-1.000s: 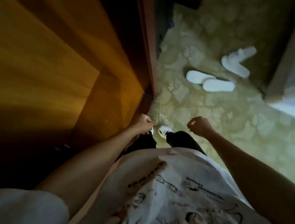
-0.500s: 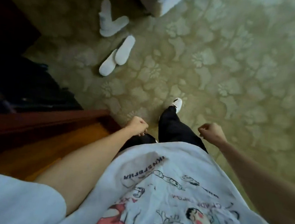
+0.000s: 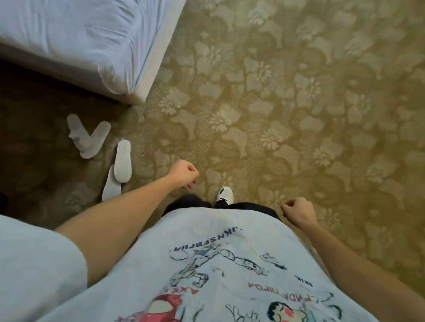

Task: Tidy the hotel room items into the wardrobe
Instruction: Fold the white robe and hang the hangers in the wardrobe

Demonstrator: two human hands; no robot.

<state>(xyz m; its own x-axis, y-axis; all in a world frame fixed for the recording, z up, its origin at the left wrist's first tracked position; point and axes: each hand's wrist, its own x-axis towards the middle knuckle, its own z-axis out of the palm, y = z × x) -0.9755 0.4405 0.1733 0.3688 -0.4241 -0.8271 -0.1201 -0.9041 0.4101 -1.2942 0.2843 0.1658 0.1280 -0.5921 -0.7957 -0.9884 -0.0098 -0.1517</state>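
1. Nearest the camera, a pale T-shirt (image 3: 218,282) printed with cartoon figures fills the lower view
2. Just past its hem, the left hand (image 3: 181,174) and the right hand (image 3: 299,211) hang with fingers loosely curled, each holding nothing
3. Between them, one white shoe (image 3: 225,195) stands on the patterned carpet (image 3: 319,107)
4. Left of the left hand lie two pairs of white slippers: one pair (image 3: 119,169) overlapping lengthwise, the other pair (image 3: 87,136) crossed in a V (in shadow)
5. Farthest, top left, a bed corner (image 3: 71,15) under a white sheet
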